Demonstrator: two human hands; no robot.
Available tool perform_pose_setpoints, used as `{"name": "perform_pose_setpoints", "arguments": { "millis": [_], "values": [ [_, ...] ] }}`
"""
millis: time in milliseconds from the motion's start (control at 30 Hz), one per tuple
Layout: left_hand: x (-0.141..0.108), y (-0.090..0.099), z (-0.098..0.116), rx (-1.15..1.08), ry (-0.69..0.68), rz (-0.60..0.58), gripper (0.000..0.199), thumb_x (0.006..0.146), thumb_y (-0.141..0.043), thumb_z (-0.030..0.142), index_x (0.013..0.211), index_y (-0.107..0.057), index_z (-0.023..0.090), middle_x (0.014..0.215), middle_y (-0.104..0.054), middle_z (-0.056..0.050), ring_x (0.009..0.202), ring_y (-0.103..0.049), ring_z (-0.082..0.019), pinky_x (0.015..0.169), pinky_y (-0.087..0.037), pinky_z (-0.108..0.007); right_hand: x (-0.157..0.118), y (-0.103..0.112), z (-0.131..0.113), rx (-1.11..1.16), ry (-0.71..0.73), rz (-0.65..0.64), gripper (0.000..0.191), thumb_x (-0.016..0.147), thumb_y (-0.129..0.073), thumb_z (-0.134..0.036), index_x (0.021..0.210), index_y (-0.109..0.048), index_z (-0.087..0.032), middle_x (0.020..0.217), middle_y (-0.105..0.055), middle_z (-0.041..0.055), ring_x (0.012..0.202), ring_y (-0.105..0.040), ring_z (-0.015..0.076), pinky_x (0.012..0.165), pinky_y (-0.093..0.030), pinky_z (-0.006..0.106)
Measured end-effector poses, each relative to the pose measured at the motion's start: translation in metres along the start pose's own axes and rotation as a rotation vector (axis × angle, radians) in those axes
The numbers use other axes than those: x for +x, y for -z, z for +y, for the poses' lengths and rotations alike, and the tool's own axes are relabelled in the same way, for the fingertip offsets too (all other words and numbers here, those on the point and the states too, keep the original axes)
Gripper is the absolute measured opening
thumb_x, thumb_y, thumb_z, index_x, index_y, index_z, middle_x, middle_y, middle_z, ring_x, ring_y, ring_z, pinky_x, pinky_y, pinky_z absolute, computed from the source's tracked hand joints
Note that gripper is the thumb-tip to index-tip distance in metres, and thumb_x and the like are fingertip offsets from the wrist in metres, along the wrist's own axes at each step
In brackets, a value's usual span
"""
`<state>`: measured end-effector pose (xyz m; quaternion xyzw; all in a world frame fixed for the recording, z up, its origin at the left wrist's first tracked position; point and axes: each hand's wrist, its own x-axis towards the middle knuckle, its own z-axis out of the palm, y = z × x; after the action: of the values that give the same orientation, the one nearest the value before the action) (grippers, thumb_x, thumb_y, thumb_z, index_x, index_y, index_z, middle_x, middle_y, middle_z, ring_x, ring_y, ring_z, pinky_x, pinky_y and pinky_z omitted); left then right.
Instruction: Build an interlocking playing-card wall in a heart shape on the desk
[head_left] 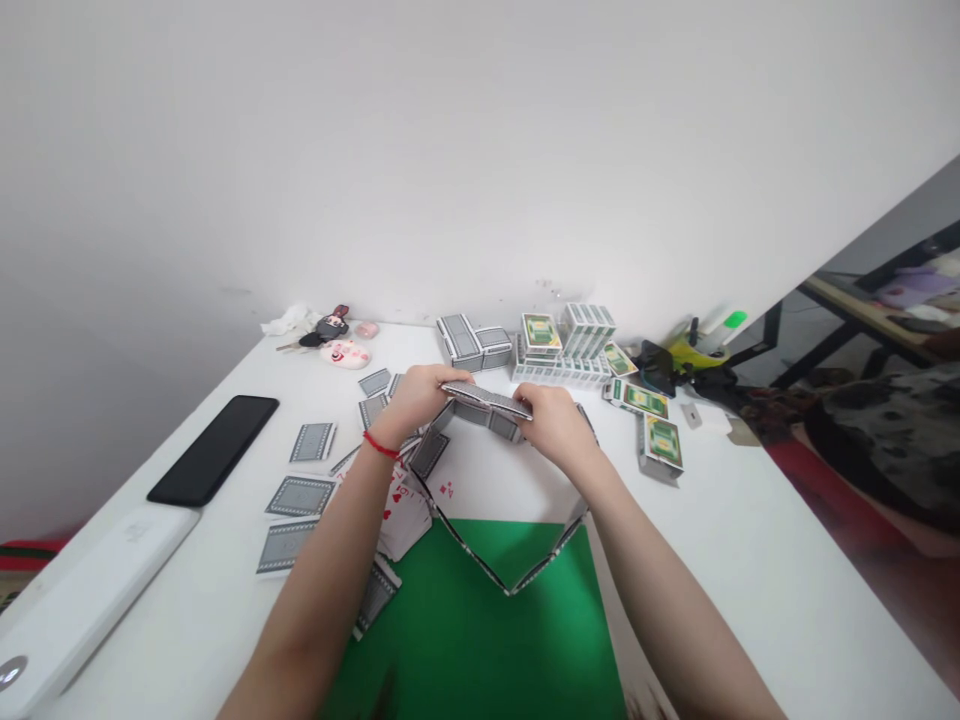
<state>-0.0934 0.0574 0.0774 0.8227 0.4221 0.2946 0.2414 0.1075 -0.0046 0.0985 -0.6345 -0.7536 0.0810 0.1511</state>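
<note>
My left hand (421, 398), a red cord on its wrist, pinches the left end of the near-straight top stretch of a loop of joined, folded playing cards (491, 402). The right end of that stretch is between the fingers of my right hand (553, 425). From there the chain of cards hangs down in a rough V toward me, over a green sheet (480, 650). Left of the loop and partly under my left forearm lie grey-backed folded cards (301, 494). Loose face-up playing cards (405, 520), some with red hearts, are fanned beside the sheet.
At the back stand grey card blocks (461, 342) and stacked green-and-white card boxes (564, 370). More boxes (661, 445) lie to the right, before a yellow pen holder (694, 352). On the left are a black phone (214, 450), a white device (94, 590) and a computer mouse (345, 353).
</note>
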Motion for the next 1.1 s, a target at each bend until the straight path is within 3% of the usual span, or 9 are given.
{"name": "perform_pose_setpoints", "arguments": {
  "millis": [433,900,1100],
  "values": [
    [-0.002,0.002,0.001,0.039,-0.033,-0.007,0.033,0.071,-0.043,0.012,0.087,-0.07,0.02,0.089,-0.071,0.002,0.081,-0.064,-0.014,0.075,-0.046,-0.02,0.001,0.0,0.002,0.023,0.022,-0.008,0.021,0.066,-0.049,-0.006,0.078,-0.062,-0.017,0.076,-0.066,0.0062,0.07,-0.055,0.0178,0.063,-0.033,0.024],
    [-0.004,0.005,0.0,0.263,-0.134,-0.038,0.038,0.066,-0.045,0.008,0.09,-0.07,0.022,0.093,-0.071,0.0,0.087,-0.063,-0.016,0.079,-0.047,-0.024,0.0,-0.005,0.011,0.125,0.042,0.039,0.016,0.066,-0.055,-0.007,0.075,-0.063,-0.018,0.07,-0.066,0.0032,0.067,-0.056,0.0166,0.064,-0.036,0.024],
    [-0.003,0.005,0.0,0.177,-0.131,-0.057,0.036,0.065,-0.046,0.007,0.089,-0.069,0.021,0.09,-0.07,0.0,0.084,-0.063,-0.015,0.076,-0.047,-0.023,-0.002,-0.006,0.012,0.259,0.014,0.09,0.016,0.065,-0.055,-0.006,0.072,-0.064,-0.017,0.061,-0.064,0.0011,0.06,-0.057,0.0141,0.061,-0.038,0.022]
  ]
}}
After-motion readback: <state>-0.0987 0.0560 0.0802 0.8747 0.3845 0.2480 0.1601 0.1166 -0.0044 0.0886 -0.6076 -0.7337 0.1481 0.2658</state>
